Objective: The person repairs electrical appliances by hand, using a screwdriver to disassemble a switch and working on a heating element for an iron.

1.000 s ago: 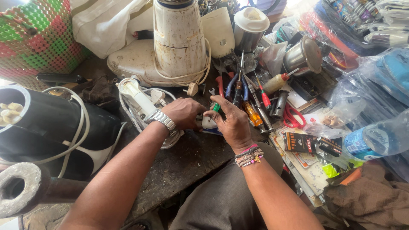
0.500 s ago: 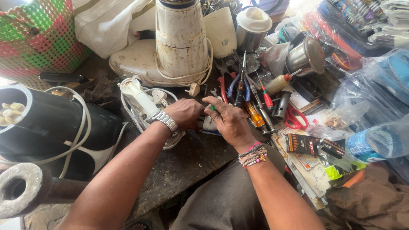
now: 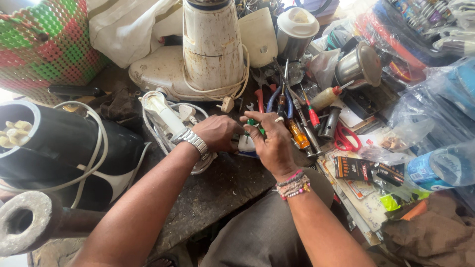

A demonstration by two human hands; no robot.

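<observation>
Bare forearms enter from six o'clock, sleeveless to the frame's edge. A silver metal link watch (image 3: 194,141) circles the left wrist; stacked beaded bracelets (image 3: 293,184) in pink, white and gold ring the right. Grey-brown trousers (image 3: 262,232) cover the lap.

One camera, worn on the head, looked steeply down and forward over the person's own forearms at the worktop (image 3: 222,188). It sat close: both hands met near the frame's centre, the lap filled the bottom edge, and a blender base (image 3: 213,49) and scattered tools (image 3: 302,123) crowded the far side
</observation>
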